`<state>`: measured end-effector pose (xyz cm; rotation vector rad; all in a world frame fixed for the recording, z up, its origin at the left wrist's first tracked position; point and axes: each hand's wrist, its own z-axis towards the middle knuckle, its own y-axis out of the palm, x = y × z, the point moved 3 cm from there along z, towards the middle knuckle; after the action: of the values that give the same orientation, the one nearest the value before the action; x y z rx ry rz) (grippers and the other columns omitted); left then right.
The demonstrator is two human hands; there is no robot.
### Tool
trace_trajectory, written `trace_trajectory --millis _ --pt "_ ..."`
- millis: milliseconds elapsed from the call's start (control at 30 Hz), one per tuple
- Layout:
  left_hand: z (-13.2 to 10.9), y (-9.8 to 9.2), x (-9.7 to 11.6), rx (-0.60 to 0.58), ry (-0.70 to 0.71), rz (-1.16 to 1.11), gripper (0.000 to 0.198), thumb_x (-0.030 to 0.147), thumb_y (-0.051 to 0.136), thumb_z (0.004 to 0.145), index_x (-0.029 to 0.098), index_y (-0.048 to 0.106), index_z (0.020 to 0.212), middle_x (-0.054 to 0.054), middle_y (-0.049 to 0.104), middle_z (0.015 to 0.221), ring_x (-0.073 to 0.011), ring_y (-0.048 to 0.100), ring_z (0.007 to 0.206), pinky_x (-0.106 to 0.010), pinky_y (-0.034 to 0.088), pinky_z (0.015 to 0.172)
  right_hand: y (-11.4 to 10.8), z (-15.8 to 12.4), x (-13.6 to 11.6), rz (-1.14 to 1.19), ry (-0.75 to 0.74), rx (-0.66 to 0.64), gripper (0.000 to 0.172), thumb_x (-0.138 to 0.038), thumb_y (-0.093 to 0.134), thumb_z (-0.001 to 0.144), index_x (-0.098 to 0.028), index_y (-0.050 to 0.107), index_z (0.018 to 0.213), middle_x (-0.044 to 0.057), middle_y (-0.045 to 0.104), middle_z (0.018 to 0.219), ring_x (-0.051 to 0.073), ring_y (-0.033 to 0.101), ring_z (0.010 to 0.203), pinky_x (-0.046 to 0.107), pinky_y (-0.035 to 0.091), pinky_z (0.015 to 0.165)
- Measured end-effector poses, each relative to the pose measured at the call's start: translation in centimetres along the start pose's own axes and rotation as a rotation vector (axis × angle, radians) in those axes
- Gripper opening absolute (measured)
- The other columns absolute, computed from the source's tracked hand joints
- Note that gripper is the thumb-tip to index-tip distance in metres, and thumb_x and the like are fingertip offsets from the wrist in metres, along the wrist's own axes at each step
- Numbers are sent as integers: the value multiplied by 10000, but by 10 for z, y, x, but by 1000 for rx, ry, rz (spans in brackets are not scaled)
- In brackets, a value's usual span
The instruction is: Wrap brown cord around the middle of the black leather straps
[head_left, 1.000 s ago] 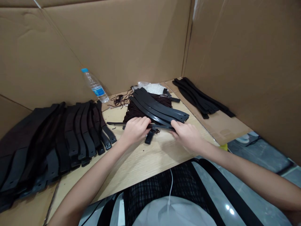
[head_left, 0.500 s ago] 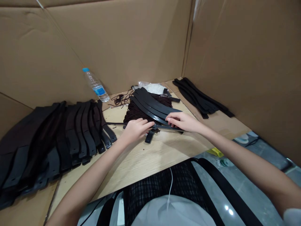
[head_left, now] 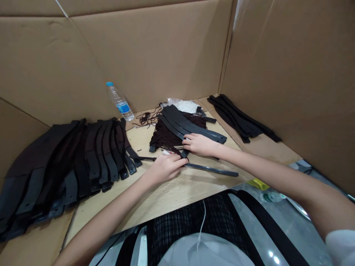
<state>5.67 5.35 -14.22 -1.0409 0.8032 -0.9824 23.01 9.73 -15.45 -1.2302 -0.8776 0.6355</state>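
My left hand (head_left: 168, 168) is closed around the middle of a narrow dark strip (head_left: 210, 169) held low over the board. One end of the strip points right, the other toward the pile on the left. My right hand (head_left: 200, 144) lies over the front of a bundle of dark brown cord (head_left: 165, 135), its fingers curled in. What those fingers grip, if anything, is hidden. Several curved black strips (head_left: 177, 120) rest on top of the bundle, just beyond the right hand. Between the hands a bit of cord shows.
A large row of overlapping dark strips (head_left: 88, 159) covers the left side. More black strips (head_left: 238, 118) lie at the back right by the cardboard wall (head_left: 291, 66). A water bottle (head_left: 121, 103) leans at the back, near a clear bag of white bits (head_left: 185, 106) and loose cord (head_left: 146, 118).
My left hand has brought the strip nearer to me, away from the bundle. My right hand has let go of the strip's right end and moved left onto the bundle.
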Motion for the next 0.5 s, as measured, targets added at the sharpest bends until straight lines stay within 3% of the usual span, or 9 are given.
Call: trace_trajectory --millis 167,500 --pt "-8 0 9 -17 28 -17 292 296 361 1006 183 630 1009 -37 658 760 -160 638 704 -262 404 565 -3 -7 4 -3 12 6 257 -68 476 917 -105 665 1088 117 688 1094 280 517 1279 412 456 1001" --pt "-19 -2 19 -95 68 -71 304 285 331 1009 201 622 991 -23 649 775 -147 610 695 -269 395 555 -7 -16 18 44 18 21 320 -22 482 875 -138 652 1119 112 678 1171 259 508 1312 423 444 1050"
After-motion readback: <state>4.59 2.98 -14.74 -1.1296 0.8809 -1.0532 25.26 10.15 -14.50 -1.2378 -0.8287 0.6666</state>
